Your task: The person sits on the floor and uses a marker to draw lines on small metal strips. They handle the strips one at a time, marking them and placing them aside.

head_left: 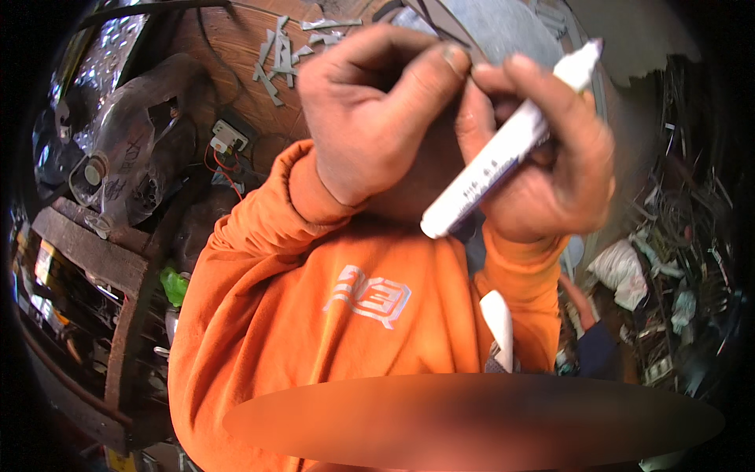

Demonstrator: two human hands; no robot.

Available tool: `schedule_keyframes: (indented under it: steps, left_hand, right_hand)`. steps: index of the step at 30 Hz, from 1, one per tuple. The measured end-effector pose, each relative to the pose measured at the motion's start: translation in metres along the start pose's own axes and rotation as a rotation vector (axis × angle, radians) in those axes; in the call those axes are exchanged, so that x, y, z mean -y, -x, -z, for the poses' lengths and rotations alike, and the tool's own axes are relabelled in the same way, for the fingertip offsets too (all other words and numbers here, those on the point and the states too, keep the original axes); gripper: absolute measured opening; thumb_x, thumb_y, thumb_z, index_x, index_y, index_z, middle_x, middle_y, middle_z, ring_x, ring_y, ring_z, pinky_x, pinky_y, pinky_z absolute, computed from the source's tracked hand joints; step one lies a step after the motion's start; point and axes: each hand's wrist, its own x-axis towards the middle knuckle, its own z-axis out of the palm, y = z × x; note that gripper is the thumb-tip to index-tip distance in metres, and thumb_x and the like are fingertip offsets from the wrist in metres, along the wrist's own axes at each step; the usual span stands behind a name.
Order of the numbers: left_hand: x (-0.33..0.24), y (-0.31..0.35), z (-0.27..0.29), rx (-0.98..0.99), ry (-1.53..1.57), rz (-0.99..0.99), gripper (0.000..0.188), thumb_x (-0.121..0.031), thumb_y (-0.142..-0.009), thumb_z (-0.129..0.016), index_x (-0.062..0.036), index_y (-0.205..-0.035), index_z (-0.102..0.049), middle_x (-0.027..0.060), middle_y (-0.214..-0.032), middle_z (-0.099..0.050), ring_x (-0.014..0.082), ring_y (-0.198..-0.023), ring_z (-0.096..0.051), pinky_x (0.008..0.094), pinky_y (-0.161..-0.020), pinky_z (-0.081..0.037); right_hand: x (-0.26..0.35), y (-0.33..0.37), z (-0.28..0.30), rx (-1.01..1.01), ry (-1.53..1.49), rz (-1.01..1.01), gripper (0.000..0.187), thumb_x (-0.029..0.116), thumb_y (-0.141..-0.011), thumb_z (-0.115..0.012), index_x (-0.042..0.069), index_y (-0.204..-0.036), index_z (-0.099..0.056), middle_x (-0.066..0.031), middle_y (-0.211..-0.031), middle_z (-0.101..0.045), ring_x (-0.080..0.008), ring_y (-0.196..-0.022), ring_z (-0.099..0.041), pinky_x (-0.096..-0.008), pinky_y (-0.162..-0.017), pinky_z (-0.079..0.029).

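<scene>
Close up in the head view, my left hand (pixel 366 110) and my right hand (pixel 550 149) meet at their fingertips. The left thumb and index finger are pinched together, and what is between them is too small to make out. A thin dark strip (pixel 440 22) runs up and away behind the fingertips. My right hand holds a white marker-like tube (pixel 491 169) slantwise under its index finger, the tapered tip pointing up and right. The right thumb and fingertip also press together beside the left thumb. Orange sleeves cover both my arms.
Grey flat strips (pixel 281 59) lie scattered on brown boards. At left are a clear plastic bag (pixel 145 149), a white electrical box (pixel 230 135) with orange wires and a rusty metal frame (pixel 90 244). A white sack (pixel 621 271) lies among clutter at right, near a person's dark sleeve (pixel 602 350).
</scene>
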Motion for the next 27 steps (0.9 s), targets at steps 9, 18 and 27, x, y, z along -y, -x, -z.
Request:
schedule_keyframes:
  steps: [9,18,27]
  left_hand:
    - [0.008,0.002,-0.001,-0.038,-0.007,0.032,0.013,-0.009,-0.094,-0.072,0.0025,-0.089,-0.071,-0.0013,-0.065,-0.060,0.0043,-0.057,-0.047,0.0200,-0.053,-0.032]
    - [0.005,0.007,-0.001,-0.003,0.028,0.147,0.010,-0.005,-0.097,-0.068,0.0048,-0.098,-0.072,0.0045,-0.076,-0.070,0.0057,-0.062,-0.057,0.0195,-0.055,-0.041]
    - [0.011,0.006,0.004,0.060,0.105,0.111,0.010,-0.003,-0.098,-0.068,0.0060,-0.099,-0.072,0.0087,-0.087,-0.074,0.0097,-0.075,-0.065,0.0233,-0.066,-0.051]
  right_hand:
    - [-0.011,0.017,-0.014,-0.359,-0.304,-0.019,0.048,-0.009,-0.076,-0.084,-0.008,-0.116,-0.059,-0.0124,-0.085,-0.070,-0.0095,-0.065,-0.065,-0.0179,-0.054,-0.054]
    - [0.009,-0.010,0.000,-0.138,-0.089,-0.047,0.020,-0.005,-0.075,-0.084,-0.003,-0.089,-0.070,-0.0111,-0.074,-0.071,-0.0144,-0.064,-0.071,-0.0239,-0.052,-0.053]
    - [-0.002,0.009,-0.015,-0.273,0.026,-0.057,0.026,-0.002,-0.079,-0.084,-0.004,-0.099,-0.067,-0.0133,-0.079,-0.073,-0.0177,-0.069,-0.071,-0.0264,-0.061,-0.056]
